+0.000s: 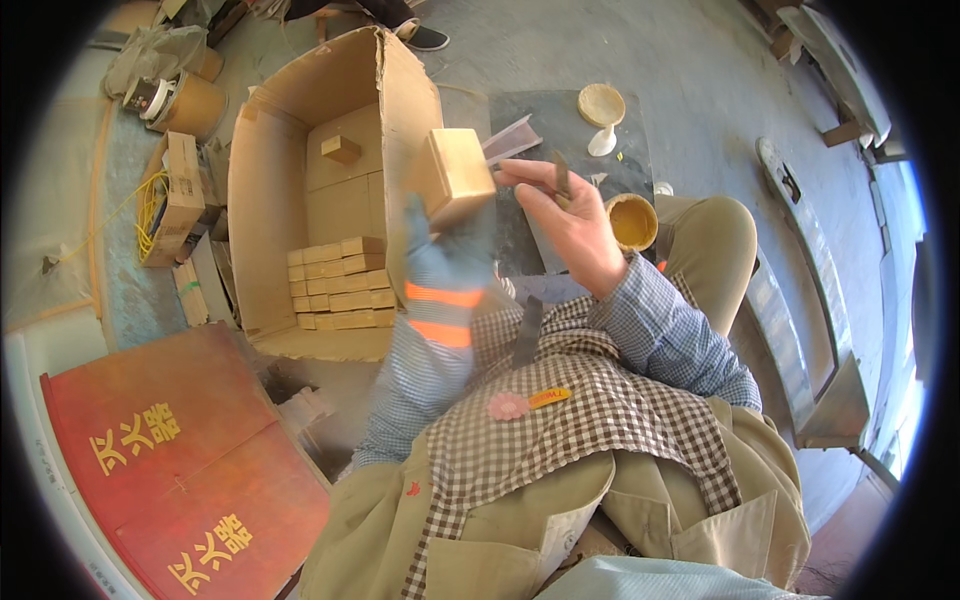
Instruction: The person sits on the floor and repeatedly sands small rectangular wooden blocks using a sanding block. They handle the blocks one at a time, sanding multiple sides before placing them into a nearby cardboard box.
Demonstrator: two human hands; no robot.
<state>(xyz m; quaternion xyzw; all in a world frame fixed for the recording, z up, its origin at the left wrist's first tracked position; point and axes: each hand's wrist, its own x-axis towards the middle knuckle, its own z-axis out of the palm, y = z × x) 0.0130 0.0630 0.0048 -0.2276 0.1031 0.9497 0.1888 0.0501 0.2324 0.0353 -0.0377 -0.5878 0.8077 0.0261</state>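
A pale wooden block (459,169) rests in my gloved left hand (450,244), which is blurred, beside the right wall of a large cardboard box (411,97). My bare right hand (574,217) is just right of the block and holds a small thin tool, perhaps a knife or scraper (562,178), between its fingers. Below and right of that hand stands a round tub of yellow-brown paste (631,223). Inside the box, similar wooden blocks (341,285) lie stacked in rows, and a single block (340,149) sits apart from them.
A dark board (555,112) on the floor bears a round shallow dish (601,104), a white scoop-like piece (602,141) and a channel-shaped strip (514,140). Red panels (187,457) lie at lower left. Long metal parts (810,247) are on the right. Another person's shoe (427,38) shows at the top.
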